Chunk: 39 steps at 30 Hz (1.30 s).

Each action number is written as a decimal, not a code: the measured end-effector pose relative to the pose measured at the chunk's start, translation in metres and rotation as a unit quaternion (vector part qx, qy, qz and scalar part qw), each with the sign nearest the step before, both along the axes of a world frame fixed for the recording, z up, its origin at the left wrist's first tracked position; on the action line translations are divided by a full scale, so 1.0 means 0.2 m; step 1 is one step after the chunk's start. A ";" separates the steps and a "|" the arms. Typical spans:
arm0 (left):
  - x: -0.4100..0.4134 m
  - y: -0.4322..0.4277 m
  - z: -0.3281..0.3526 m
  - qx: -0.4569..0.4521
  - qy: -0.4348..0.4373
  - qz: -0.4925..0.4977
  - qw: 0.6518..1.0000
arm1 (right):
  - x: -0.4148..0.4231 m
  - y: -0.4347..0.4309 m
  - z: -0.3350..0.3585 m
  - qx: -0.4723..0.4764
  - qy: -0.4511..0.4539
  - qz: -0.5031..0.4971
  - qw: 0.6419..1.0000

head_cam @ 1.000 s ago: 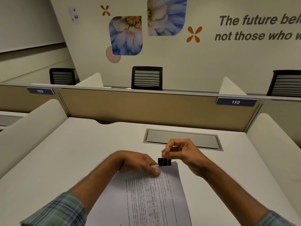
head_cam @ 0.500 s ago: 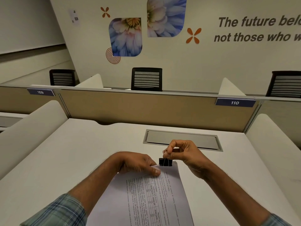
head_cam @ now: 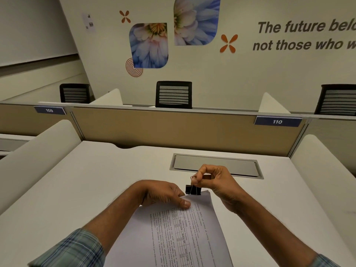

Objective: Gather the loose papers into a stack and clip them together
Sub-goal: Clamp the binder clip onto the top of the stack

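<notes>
White desk [head_cam: 86,180] of an office cubicle carries everything. At the centre, the right hand [head_cam: 217,186] pinches the wire handles [head_cam: 193,178] of a black binder clip [head_cam: 193,190] between the thumb and the curled fingers, so this hand is closed tight on the clip. Directly under the pinch, the clip's black body stands at the far edge of the stack of papers [head_cam: 183,237] and touches it; whether it already bites the sheets, I cannot tell. Just left of the pinch, the left hand [head_cam: 161,193] holds the same far edge, with its thumb pressed on the top printed sheet and its other fingers hidden. From there the stack lies on the desk toward the person, between the two forearms. Just behind the pinch a grey cable flap [head_cam: 215,164] is set in the desk. Farther behind stands a tan partition [head_cam: 163,128], with a blue label "110" [head_cam: 277,121] up to the right, then a black chair [head_cam: 173,94] and a wall with flower pictures [head_cam: 148,45].
</notes>
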State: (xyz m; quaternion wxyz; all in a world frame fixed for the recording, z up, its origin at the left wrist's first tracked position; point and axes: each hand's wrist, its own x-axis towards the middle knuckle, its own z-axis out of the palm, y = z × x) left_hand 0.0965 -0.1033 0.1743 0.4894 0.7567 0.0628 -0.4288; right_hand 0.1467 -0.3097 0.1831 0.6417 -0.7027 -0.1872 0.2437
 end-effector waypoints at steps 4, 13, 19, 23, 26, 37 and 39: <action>0.00 0.00 0.00 0.000 -0.003 0.009 1.000 | 0.00 0.01 0.01 -0.001 -0.005 0.013 1.000; -0.01 0.00 0.00 0.006 0.010 0.011 1.000 | -0.01 0.01 0.02 0.002 -0.007 0.025 1.000; -0.01 -0.01 0.00 0.027 0.021 0.003 0.999 | 0.01 0.04 0.04 -0.005 -0.012 0.010 1.000; -0.01 0.00 0.00 0.011 0.024 0.010 1.000 | 0.03 0.01 0.06 0.008 -0.031 0.011 0.999; -0.02 0.01 0.01 0.003 0.029 0.020 0.999 | 0.03 -0.01 0.05 -0.006 -0.044 0.035 0.998; -0.02 0.00 0.02 -0.013 0.053 0.027 0.998 | 0.01 -0.05 0.02 -0.014 -0.130 0.104 0.986; -0.02 0.00 0.02 -0.011 0.051 0.024 0.998 | 0.01 -0.05 0.01 -0.021 -0.139 0.110 0.984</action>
